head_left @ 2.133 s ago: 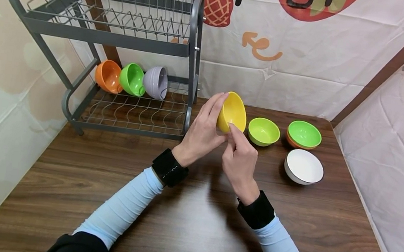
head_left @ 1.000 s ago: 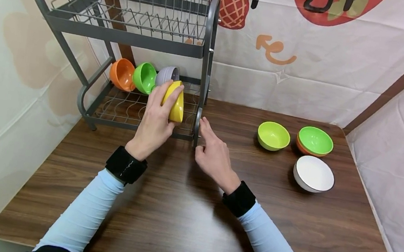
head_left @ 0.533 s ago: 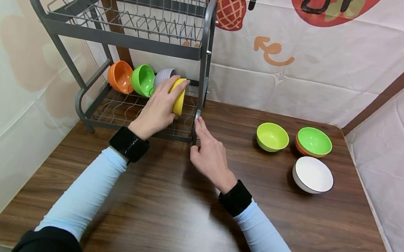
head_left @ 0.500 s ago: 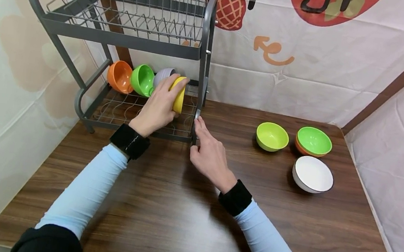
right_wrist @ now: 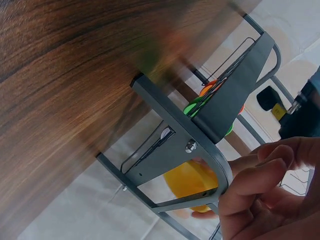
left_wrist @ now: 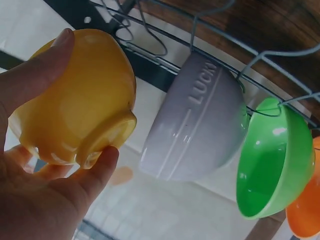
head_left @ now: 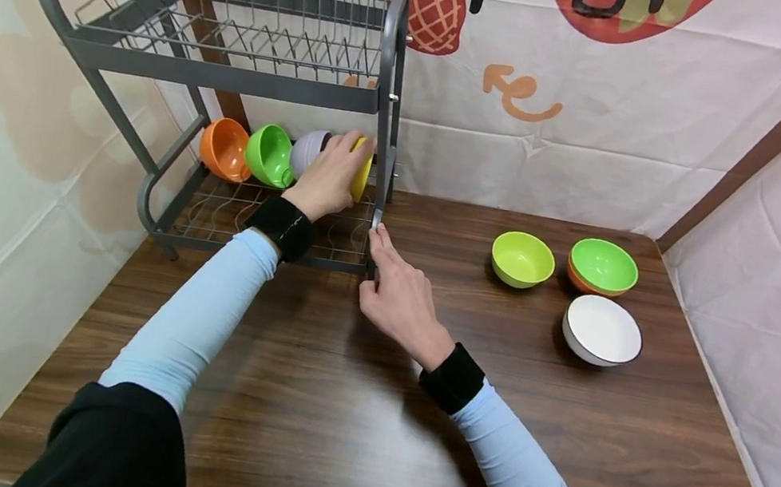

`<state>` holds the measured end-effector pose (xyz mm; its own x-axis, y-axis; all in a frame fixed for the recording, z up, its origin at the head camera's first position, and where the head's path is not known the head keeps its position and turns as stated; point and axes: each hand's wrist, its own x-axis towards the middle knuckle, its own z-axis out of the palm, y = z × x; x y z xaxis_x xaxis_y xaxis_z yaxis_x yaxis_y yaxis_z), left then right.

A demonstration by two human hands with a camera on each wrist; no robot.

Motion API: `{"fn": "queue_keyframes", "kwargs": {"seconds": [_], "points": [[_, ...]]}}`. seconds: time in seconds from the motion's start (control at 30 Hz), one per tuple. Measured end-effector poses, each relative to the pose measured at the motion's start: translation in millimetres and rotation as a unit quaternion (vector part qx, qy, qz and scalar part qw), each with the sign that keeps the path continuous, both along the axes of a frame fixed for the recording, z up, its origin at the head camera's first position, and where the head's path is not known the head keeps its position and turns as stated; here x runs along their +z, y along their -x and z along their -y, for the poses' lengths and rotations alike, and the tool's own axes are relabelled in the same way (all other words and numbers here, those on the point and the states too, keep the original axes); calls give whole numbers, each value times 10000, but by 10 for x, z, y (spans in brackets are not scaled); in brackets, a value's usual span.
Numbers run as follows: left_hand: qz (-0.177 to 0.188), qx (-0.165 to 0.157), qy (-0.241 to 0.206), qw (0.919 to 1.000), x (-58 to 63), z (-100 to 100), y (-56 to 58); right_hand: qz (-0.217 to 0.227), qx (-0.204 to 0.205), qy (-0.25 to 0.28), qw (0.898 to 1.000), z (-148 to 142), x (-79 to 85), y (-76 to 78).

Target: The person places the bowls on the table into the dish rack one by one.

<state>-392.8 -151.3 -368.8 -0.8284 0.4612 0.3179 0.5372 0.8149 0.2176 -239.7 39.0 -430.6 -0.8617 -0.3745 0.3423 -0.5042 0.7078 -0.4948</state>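
My left hand (head_left: 333, 177) holds a yellow bowl (left_wrist: 85, 95) tilted on its side within the lower tier of a grey dish rack (head_left: 221, 78). In the left wrist view the thumb lies on the bowl's wall and a fingertip touches its foot ring. Beside it a lavender bowl (left_wrist: 195, 120) stands on edge in the wires, then a green bowl (head_left: 270, 154) and an orange bowl (head_left: 224, 148). My right hand (head_left: 402, 297) grips the rack's right front leg, its fingers bent against the frame in the right wrist view. Part of the yellow bowl is hidden by my left hand.
On the brown table (head_left: 312, 427), right of the rack, stand a lime bowl (head_left: 522, 260), a green bowl (head_left: 603, 264) nested in an orange one (head_left: 577, 281), and a white bowl (head_left: 601, 330). The rack's upper tier overhangs the left hand. Fabric walls (head_left: 589, 154) enclose the table.
My left hand has carried the yellow bowl left from mid-table into the rack, then further back and right beside the lavender bowl. My right hand has left the bowl and come to the rack's leg.
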Motion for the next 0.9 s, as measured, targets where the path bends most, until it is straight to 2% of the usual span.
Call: {"fn": "queue_keyframes", "kwargs": {"seconds": [0.17,0.43,0.7,0.9], "points": [[155,104,252,9995,-40,27,151,-10,8,-108,9999,39,-23,-9],[552,210,312,9978,-127,2,315,-76,-64,-266,9996,41,-34,-27],[748,223,222,9967,-132,-51,424,-260,-69,-323,9991,20,-28,-23],[839,331,239,9956,-127,-82,449,-224,-90,-296,9993,13,-23,-16]]}}
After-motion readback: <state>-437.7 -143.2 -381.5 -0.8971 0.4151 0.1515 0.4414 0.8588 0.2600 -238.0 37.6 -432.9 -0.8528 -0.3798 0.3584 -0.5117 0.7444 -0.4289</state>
